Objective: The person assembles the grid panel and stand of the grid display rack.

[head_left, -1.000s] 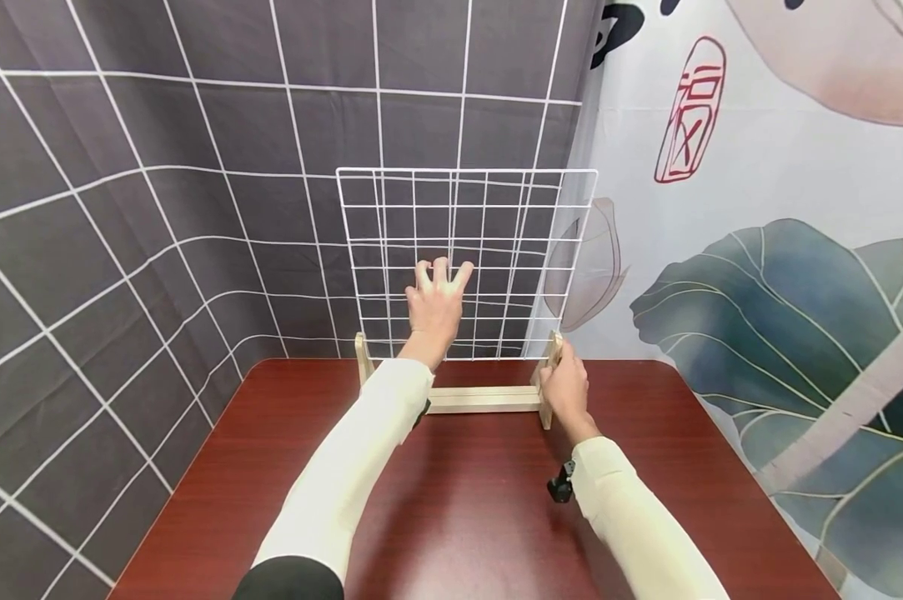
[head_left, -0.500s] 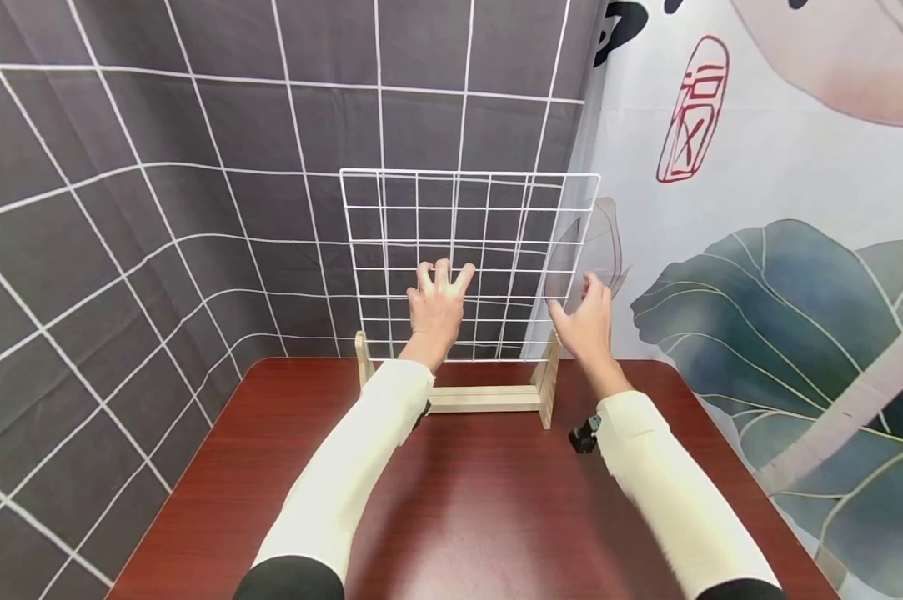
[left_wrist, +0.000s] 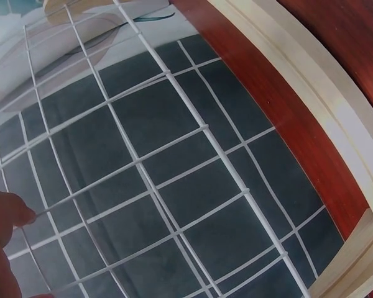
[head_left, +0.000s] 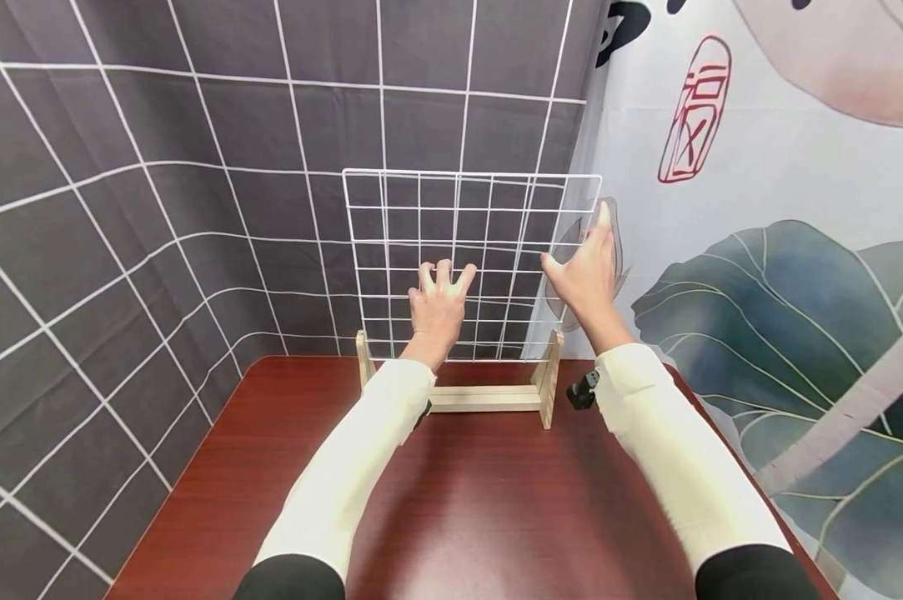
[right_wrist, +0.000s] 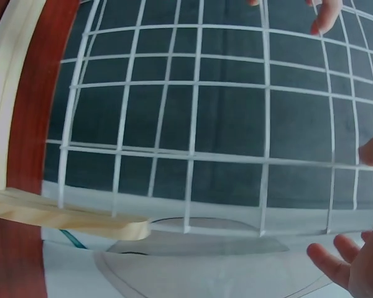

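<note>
A white wire grid panel (head_left: 489,242) stands upright in a pale wooden stand (head_left: 484,400) at the back of the table. My left hand (head_left: 438,312) grips the panel's wires a little below its middle, fingers bent over them. In the left wrist view its thumb (left_wrist: 18,214) lies against a wire. My right hand (head_left: 589,279) is at the panel's right edge, thumb in front and fingers stretched upward beyond the edge. The right wrist view shows its fingers (right_wrist: 336,267) spread apart; whether they touch the wire cannot be told.
A reddish-brown table (head_left: 466,500) lies under the stand. Close behind hangs a dark grey cloth (head_left: 218,208) with white lines. A white cloth (head_left: 646,150) with a leaf print hangs at the right.
My right hand has left the stand's right upright and risen along the panel's right edge, its fingers straightening. My left hand keeps its place on the wires.
</note>
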`<act>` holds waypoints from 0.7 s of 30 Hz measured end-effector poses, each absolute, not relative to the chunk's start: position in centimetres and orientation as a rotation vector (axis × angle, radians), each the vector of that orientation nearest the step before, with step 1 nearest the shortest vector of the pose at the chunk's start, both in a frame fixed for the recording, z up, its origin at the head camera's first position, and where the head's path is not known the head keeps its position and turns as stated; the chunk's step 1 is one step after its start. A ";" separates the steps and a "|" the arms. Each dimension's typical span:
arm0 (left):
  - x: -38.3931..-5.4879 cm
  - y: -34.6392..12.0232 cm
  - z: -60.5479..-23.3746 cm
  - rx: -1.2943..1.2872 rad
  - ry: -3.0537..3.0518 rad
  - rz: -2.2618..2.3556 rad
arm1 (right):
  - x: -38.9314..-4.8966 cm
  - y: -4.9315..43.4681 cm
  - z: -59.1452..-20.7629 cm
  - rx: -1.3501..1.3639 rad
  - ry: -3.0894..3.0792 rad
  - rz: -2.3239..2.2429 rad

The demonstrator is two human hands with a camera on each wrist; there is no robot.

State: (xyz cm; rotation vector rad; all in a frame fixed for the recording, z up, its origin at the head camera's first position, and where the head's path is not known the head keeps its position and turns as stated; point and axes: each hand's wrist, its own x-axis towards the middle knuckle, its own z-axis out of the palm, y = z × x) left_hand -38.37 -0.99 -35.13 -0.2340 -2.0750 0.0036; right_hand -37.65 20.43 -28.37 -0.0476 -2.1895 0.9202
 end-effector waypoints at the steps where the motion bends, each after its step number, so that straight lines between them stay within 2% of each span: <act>1: -38.3 -1.0 -35.1 -0.233 -2.079 0.004 | -37.6 20.3 -28.1 -0.053 -2.201 0.910; 11: -38.1 -1.3 -34.9 -0.235 -2.126 0.002 | -37.8 19.3 -27.2 -0.098 -2.194 0.871; 21: -38.2 -2.8 -34.5 -0.362 -2.076 -0.029 | -37.9 19.3 -27.5 -0.118 -2.166 0.890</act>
